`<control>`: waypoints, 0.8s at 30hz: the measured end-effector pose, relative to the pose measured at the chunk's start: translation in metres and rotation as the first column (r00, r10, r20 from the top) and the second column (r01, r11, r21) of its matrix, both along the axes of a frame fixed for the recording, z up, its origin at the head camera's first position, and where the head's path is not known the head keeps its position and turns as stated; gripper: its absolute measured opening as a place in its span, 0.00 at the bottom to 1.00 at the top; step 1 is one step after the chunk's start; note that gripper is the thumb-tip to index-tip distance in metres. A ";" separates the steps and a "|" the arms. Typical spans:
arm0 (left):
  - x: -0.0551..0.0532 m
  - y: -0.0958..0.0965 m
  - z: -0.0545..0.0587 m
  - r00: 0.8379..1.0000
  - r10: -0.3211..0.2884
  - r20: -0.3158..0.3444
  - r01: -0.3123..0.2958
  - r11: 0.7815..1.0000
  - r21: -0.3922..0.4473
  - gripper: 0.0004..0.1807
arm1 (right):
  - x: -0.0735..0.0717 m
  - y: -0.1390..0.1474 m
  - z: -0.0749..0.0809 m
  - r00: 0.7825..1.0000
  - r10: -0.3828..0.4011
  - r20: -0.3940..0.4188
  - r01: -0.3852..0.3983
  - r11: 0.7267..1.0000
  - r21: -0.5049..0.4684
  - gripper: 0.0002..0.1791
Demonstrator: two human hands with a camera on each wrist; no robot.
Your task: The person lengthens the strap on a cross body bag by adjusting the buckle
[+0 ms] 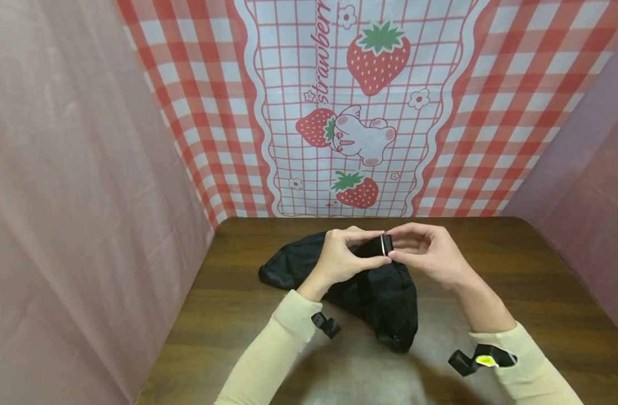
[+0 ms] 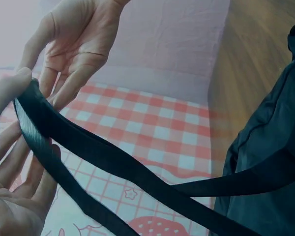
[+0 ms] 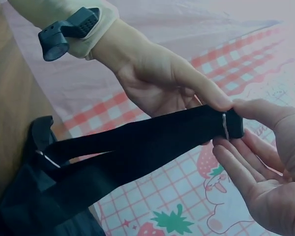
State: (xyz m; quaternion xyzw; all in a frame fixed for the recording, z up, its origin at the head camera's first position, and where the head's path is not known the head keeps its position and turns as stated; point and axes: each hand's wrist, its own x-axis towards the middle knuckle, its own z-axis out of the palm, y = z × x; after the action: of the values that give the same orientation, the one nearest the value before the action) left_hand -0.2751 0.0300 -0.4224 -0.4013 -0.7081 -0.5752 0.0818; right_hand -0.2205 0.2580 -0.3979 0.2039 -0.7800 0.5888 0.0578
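A black fabric bag lies slumped on the wooden table, its black strap raised above it. My left hand pinches the strap between thumb and fingers, close to a thin silvery strap slider. From the other side, my right hand holds the folded strap end just past the slider, thumb and fingertips on its edges. Both hands' fingertips nearly meet there. In the left wrist view the strap hangs as a loop running down toward the bag. A second metal piece shows lower on the strap, near the bag.
The brown table extends around the bag. Behind it hangs a red-and-white checked cloth with strawberry prints. A pale pink curtain stands at the left, another curtain at the right. Small black cameras sit on both sleeves.
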 end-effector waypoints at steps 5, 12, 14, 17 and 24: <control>-0.001 -0.003 0.001 0.999 -0.030 0.017 0.030 0.999 0.015 0.26 | 0.000 0.003 0.001 0.999 0.003 -0.033 -0.003 1.000 0.007 0.18; 0.001 -0.004 0.003 0.999 -0.050 0.015 0.050 0.999 -0.009 0.25 | -0.002 0.004 0.001 0.996 0.031 -0.089 -0.026 0.998 0.063 0.22; 0.001 -0.004 0.003 0.999 -0.044 0.009 0.044 0.999 -0.015 0.25 | -0.004 0.003 0.001 0.994 0.027 -0.108 -0.017 0.995 0.094 0.23; 0.002 -0.004 0.004 0.999 -0.042 0.007 0.042 0.999 -0.021 0.25 | -0.004 0.002 0.002 0.990 -0.002 -0.142 0.020 0.991 0.130 0.22; 0.001 -0.004 0.006 0.998 -0.055 0.014 0.055 0.998 -0.021 0.25 | -0.003 0.001 0.005 0.981 -0.028 -0.190 0.057 0.987 0.148 0.19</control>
State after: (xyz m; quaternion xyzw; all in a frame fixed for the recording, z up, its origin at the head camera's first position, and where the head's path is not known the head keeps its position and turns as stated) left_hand -0.2744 0.0256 -0.4169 -0.4175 -0.7034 -0.5724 0.0569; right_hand -0.2232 0.2592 -0.3926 0.2456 -0.8181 0.5041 0.1278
